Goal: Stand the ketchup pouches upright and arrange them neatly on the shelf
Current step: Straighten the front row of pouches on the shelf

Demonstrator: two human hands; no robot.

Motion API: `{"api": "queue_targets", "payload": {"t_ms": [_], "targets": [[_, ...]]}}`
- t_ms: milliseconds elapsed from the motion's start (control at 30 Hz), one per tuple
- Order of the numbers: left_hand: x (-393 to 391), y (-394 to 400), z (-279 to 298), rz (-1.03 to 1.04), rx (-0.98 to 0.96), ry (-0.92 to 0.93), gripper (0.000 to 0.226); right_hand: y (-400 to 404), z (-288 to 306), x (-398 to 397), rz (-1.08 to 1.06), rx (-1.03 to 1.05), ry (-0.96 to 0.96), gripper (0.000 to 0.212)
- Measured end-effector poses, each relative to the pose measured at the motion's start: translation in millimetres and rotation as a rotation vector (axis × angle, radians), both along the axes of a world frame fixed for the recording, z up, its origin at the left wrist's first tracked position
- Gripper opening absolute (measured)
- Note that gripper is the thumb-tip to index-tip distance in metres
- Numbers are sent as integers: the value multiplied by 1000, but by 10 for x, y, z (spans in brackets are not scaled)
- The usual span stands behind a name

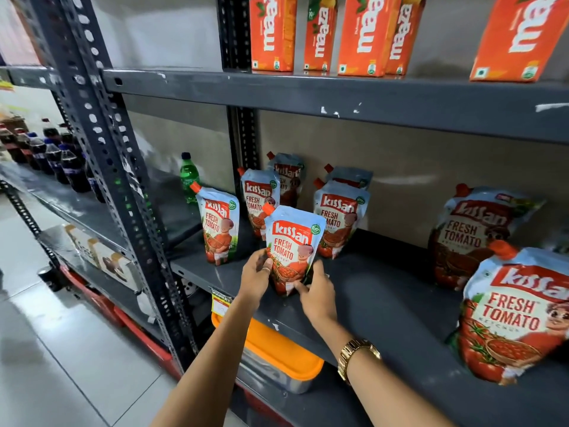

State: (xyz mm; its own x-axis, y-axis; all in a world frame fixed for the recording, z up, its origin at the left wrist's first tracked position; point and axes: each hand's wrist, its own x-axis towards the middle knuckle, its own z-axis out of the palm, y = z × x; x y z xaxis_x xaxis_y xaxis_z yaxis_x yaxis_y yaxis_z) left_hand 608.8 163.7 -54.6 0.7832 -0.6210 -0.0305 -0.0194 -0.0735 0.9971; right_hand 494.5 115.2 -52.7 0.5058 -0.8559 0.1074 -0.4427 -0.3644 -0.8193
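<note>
A ketchup pouch (292,241) with an orange cap stands upright near the front of the dark grey shelf (385,303). My left hand (257,274) grips its lower left side and my right hand (317,291) grips its lower right corner. Several more pouches stand behind it: one at the left (219,223), two in a row behind (258,198), and two at the back centre (338,217). At the right, one pouch (474,235) stands against the back wall and another (514,315) stands close to the front edge.
A green bottle (188,177) stands at the shelf's back left. Orange juice cartons (272,32) line the shelf above. An orange-lidded container (277,355) sits on the shelf below. Dark soda bottles (61,161) fill the neighbouring rack at left, beside a perforated upright post (123,186).
</note>
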Motion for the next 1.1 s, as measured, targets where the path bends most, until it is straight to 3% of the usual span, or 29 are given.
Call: {"api": "queue_targets", "payload": {"t_ms": [233,333,400,533,667,767,933,1100], "targets": [[-44,-15,33,21,-24,24,34,-9,-91,-41,0,18,4,24],[-95,-4,10,38,4,25,35,22,-106,-71,-24,12,-17,24],[-526,207,59,57,59,-5,36,178,-83,-485,-21,58,-27,27],[-626,283,-22,145,119,-146,39,143,-136,-499,-96,126,-102,37],[-750,325,-92,217,94,-268,46,67,-141,-560,-235,124,-198,37],[-736,298,-76,222,96,-351,39,16,-98,-613,-260,84,-255,34],[-1096,232,51,206,89,-332,28,38,-41,-1057,-241,-8,-348,22],[-1591,137,170,164,6,-238,35,5,-16,-1605,-273,-49,-458,21]]}}
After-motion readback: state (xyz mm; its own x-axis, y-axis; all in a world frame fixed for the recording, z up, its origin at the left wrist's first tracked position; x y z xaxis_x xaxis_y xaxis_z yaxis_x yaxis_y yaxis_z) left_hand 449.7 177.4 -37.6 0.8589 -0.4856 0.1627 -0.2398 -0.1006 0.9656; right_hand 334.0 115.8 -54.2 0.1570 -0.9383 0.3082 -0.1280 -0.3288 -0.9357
